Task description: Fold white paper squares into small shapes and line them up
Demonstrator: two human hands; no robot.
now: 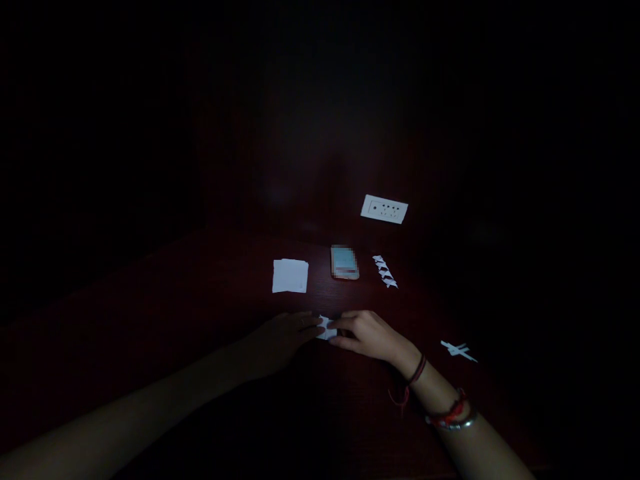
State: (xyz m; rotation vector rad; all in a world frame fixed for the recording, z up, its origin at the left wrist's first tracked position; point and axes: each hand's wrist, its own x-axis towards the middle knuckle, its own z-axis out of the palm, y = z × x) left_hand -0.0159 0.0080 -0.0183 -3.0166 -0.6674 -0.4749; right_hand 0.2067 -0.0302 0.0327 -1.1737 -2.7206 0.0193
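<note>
Our left hand (285, 337) and right hand (370, 333) both pinch a small folded white paper (326, 328) on the counter (200, 300), towards its near edge. Paper's axis too dim to tell. Phone (345, 262) screen blurred.

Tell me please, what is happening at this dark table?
A person pinches a small paper piece between the left hand and right hand, low on the table. Beyond it lie a paper stack, a phone and a row of folded pieces. A few scraps lie to the right.
</note>
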